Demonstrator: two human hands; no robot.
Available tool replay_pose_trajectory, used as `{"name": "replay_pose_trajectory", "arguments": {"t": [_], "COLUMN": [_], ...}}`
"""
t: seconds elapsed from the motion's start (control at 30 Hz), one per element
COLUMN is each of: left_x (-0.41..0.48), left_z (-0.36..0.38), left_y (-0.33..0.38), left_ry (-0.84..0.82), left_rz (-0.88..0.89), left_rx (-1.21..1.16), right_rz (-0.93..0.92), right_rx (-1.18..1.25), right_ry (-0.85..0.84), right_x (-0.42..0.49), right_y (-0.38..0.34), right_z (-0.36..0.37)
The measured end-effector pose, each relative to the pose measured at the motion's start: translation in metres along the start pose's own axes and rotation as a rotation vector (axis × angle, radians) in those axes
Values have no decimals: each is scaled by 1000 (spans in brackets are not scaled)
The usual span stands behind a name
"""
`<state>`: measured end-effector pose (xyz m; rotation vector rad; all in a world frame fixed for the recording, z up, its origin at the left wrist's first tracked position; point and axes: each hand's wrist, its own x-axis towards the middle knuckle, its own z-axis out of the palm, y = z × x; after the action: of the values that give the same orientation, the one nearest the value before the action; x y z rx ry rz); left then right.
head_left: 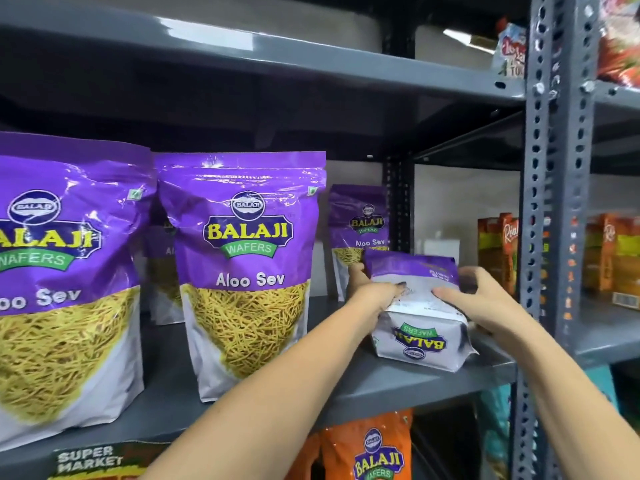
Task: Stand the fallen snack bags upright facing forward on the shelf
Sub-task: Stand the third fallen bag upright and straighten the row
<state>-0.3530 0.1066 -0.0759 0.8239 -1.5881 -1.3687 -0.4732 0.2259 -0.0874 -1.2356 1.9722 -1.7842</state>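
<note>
A purple and white snack bag (415, 303) lies fallen on the grey shelf (398, 382) at the right, its white base with an upside-down logo turned toward me. My left hand (372, 294) grips its left side and my right hand (485, 296) grips its right side, thumbs resting on top. Two large purple Aloo Sev bags stand upright facing forward: one in the middle (247, 268) and one at the far left (65, 282). A third upright bag (358, 230) stands behind the fallen one, at the back of the shelf.
A perforated grey upright post (550, 202) borders the shelf on the right. Orange cartons (495, 251) stand beyond it. The shelf above (242, 60) overhangs the bags. An orange snack bag (370, 448) sits on the shelf below.
</note>
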Motion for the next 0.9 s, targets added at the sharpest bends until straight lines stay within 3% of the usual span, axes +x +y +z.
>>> {"name": "replay_pose_trajectory", "arguments": {"t": [0.27,0.63,0.7,0.8,0.9], "left_x": [-6,-29,-36,-46,-56], "left_z": [-19,-22,-19,-9,6], "left_y": [5,-19,-17,-21,-29], "left_ry": [173,337,414,545,405], "left_rz": [297,513,510,639,614], "left_rx": [10,387,442,421,339], "right_rz": [-241,-314,-257,12,212], "right_rx": [-64,117,228,653,901], "right_ry": [83,35,5,-45,10], "right_x": [24,25,23,36,64], "right_y": [-15,20,16,11,15], "right_z": [32,44,42,35,29]}}
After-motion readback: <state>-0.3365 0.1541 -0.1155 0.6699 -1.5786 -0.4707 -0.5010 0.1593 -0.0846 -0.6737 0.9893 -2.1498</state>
